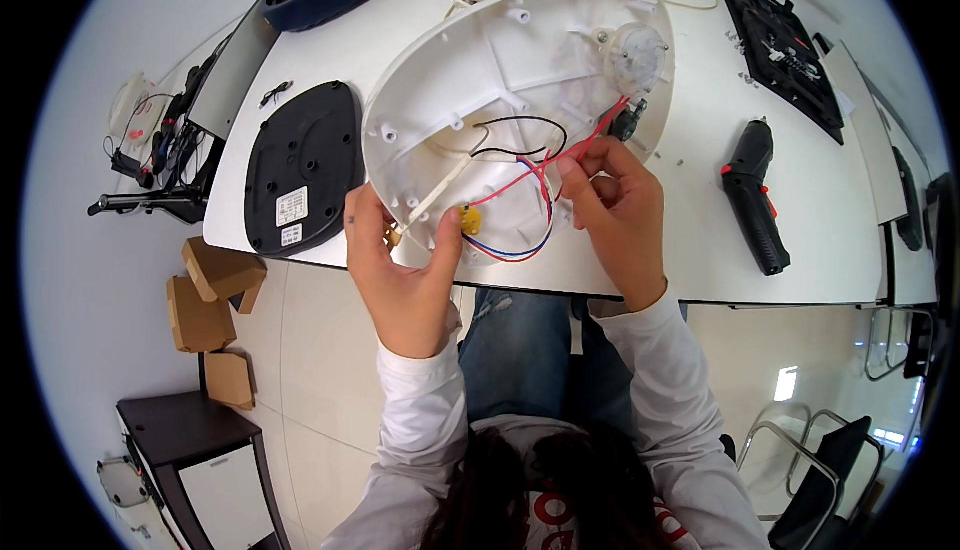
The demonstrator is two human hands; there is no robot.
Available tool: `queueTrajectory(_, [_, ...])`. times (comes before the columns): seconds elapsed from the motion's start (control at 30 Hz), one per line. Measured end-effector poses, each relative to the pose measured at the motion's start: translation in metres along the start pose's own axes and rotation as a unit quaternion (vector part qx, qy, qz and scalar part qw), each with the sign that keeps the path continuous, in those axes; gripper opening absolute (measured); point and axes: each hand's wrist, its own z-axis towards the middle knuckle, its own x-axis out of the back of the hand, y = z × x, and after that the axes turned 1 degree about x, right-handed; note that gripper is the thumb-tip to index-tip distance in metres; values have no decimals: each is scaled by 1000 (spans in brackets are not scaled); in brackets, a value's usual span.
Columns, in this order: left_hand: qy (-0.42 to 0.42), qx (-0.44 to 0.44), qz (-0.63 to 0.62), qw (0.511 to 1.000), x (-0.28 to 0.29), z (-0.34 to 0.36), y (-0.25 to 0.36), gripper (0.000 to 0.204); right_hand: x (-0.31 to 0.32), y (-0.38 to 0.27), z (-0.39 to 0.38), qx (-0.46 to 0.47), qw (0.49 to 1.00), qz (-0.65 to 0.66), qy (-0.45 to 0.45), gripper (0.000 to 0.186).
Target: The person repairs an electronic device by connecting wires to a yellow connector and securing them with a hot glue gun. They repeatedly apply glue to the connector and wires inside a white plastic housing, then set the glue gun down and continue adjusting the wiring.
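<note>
The step in hand looks to be wiring work inside the white plastic housing (pixel 440 80), which lies hollow side up on the table (pixel 690 255), its near end at the table's front edge. The right hand (pixel 622 215) has its grip closed, thumb and forefinger pinching a red wire (pixel 598 132) that runs up toward the round, pale gear unit (pixel 638 58) at the far right of the shell. The left hand (pixel 400 285) spans the near left rim, its thumb well apart from the fingers and by the yellow disc-shaped part (pixel 471 220) — whether that grip bears on the shell or the disc, I cannot tell.

The white-sleeved cable (pixel 435 197), a black wire loop (pixel 540 120) and a blue wire (pixel 530 248) crowd the same space. So the next move, as I judge it, calls for a light fingertip hold and slack kept in the red wire — a hard pull could strain its ends. The cordless screwdriver (pixel 757 195) lies to the right, out of use.
</note>
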Motion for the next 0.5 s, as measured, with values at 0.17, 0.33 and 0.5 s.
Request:
queueTrajectory(0.17, [16, -14, 40, 999, -3, -1, 1, 39, -3, -5, -5, -6, 998, 45, 36, 10])
queueTrajectory(0.33, [1, -17, 99, 995, -2, -1, 5, 38, -4, -9, -20, 195, 970, -138, 49, 19])
queueTrajectory(0.5, [5, -18, 89, 996, -2, -2, 2, 37, -21, 1, -21, 378, 888, -261, -13, 24])
